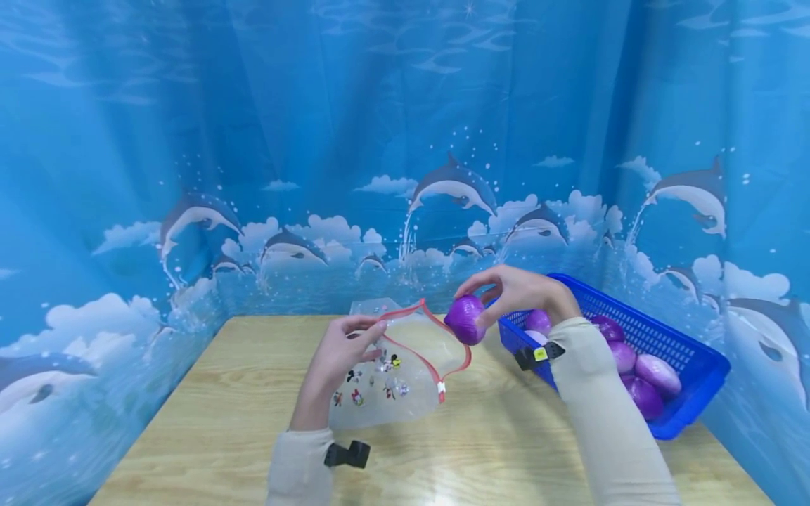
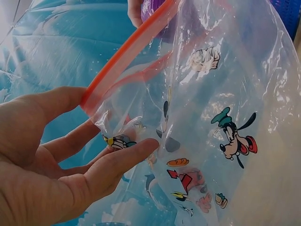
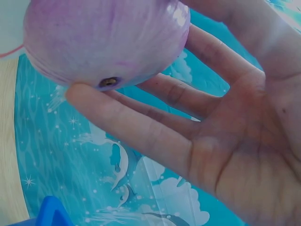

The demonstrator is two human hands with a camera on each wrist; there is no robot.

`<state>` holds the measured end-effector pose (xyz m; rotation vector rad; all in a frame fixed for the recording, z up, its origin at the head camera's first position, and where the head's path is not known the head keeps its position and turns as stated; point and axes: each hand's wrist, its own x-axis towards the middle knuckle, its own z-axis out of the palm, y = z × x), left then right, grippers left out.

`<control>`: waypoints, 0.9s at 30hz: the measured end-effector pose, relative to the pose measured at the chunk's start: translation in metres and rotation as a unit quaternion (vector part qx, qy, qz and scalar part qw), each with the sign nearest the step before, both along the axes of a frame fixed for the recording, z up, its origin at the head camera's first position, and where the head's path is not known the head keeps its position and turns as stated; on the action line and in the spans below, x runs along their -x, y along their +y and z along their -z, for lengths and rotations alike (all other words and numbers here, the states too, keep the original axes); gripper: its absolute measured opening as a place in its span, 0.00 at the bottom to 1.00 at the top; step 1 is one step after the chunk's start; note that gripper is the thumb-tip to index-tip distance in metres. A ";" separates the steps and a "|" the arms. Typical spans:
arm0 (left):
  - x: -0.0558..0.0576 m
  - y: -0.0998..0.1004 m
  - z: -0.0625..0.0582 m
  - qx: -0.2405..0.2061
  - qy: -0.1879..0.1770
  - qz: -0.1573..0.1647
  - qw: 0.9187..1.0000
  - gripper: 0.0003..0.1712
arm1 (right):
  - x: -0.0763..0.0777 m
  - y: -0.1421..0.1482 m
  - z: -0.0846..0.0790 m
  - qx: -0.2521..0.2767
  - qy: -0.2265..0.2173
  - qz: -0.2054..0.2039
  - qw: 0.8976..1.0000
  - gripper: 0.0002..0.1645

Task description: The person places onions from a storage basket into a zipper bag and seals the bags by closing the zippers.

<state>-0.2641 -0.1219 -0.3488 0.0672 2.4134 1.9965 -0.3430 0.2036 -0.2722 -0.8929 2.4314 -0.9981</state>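
A clear zip bag [image 1: 380, 393] printed with cartoon figures has its red zip edge spread apart, a white slider at the near end. My left hand [image 1: 342, 351] pinches the bag's rim at its left side; in the left wrist view the fingers [image 2: 127, 157] lie against the printed plastic. My right hand [image 1: 522, 292] holds a purple onion [image 1: 467, 320] between thumb and fingertips, right beside the bag's mouth. The right wrist view shows the onion's pale underside [image 3: 108, 42] with a brown root spot.
A blue plastic basket [image 1: 696, 393] stands at the right of the wooden table [image 1: 240, 393], with several purple onions [image 1: 658, 374] inside. The right forearm passes over its near side. A blue dolphin-print curtain [image 1: 354, 140] hangs behind the table.
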 end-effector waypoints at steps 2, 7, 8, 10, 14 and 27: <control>0.000 0.000 0.000 0.003 -0.001 -0.002 1.000 0.21 | 0.000 -0.002 0.001 0.003 -0.001 -0.002 1.000 0.38; 0.001 0.000 0.001 0.005 0.001 -0.003 1.000 0.20 | 0.000 -0.009 0.001 0.009 0.008 -0.014 1.000 0.37; 0.001 0.000 0.001 0.005 0.002 -0.003 1.000 0.20 | -0.001 -0.010 0.001 0.012 0.009 -0.017 1.000 0.37; 0.001 0.000 0.002 0.004 0.003 -0.003 1.000 0.19 | -0.002 -0.013 0.000 0.017 0.013 -0.025 0.999 0.37; 0.002 0.001 0.002 0.006 0.002 -0.007 1.000 0.19 | -0.004 -0.021 -0.001 0.022 0.023 -0.038 0.999 0.36; 0.001 0.002 0.001 -0.004 0.002 -0.026 1.000 0.19 | -0.009 -0.039 -0.003 0.028 0.044 -0.048 0.997 0.36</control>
